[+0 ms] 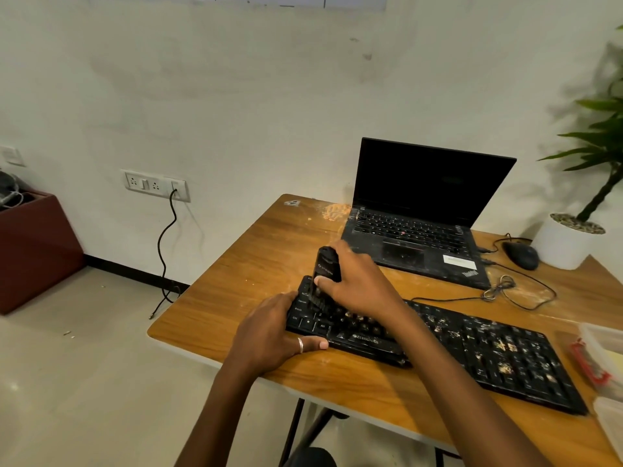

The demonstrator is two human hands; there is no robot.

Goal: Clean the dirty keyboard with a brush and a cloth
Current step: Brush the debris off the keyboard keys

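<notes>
Left grip (273, 332) clamps left end of keyboard (488, 352), thumb along front edge. Keyboard lies across wooden bench (256, 264), right half strewn with crumbs. Right grip (357, 281) wraps black brush (325, 267), upright, bristles down on left-side keys. Behind: open laptop (424, 210), screen dark; mouse (521, 255) beside it.

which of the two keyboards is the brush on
The separate black keyboard in front, speckled with crumbs: the right hand holds the brush on its left end. No hand touches the laptop keyboard behind.
</notes>
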